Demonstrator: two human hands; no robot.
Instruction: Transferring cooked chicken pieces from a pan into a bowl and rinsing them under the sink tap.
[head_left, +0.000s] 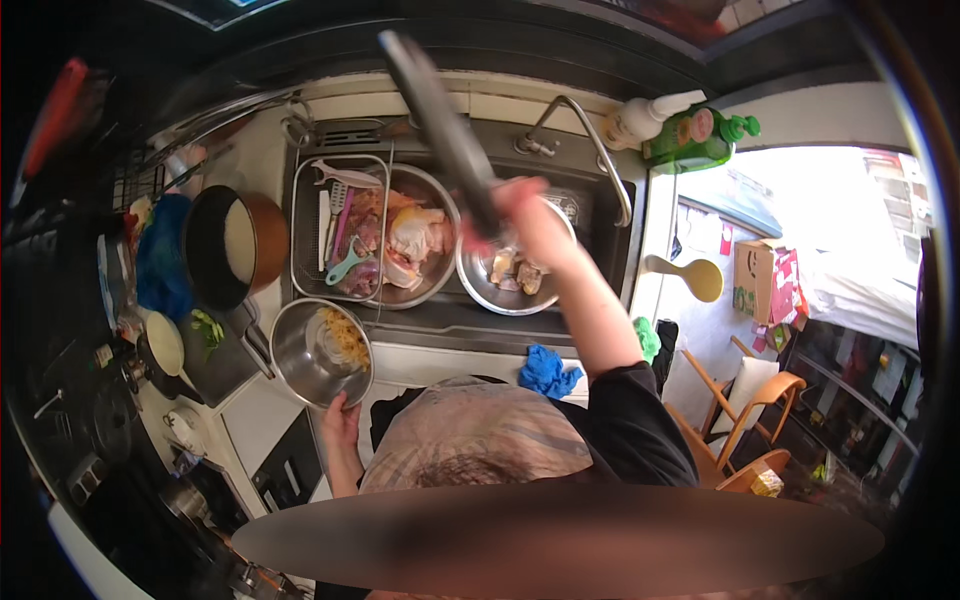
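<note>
My left hand (343, 420) grips the near rim of a stainless steel bowl (304, 341), which holds pale yellow scraps (345, 341). My right hand (529, 225) is raised over the sink, closed on a long dark blade-like tool (450, 127). Motion blur hides its exact kind, and something red shows around the fingers. Below that hand, a smaller metal bowl (480, 296) contains pieces of raw meat (517, 271). To its left, a larger metal bowl (448, 259) holds raw poultry (412, 240). A wire basket (300, 281) partly covers it, with peelers (349, 262) and other utensils inside.
The dark sink (600, 247) has a curved faucet (585, 109) behind. A green pump bottle (694, 139) and white spray bottle (637, 120) stand at the back right. On the left sits a brown pot (266, 240). A blue cloth (549, 371) lies on the front edge.
</note>
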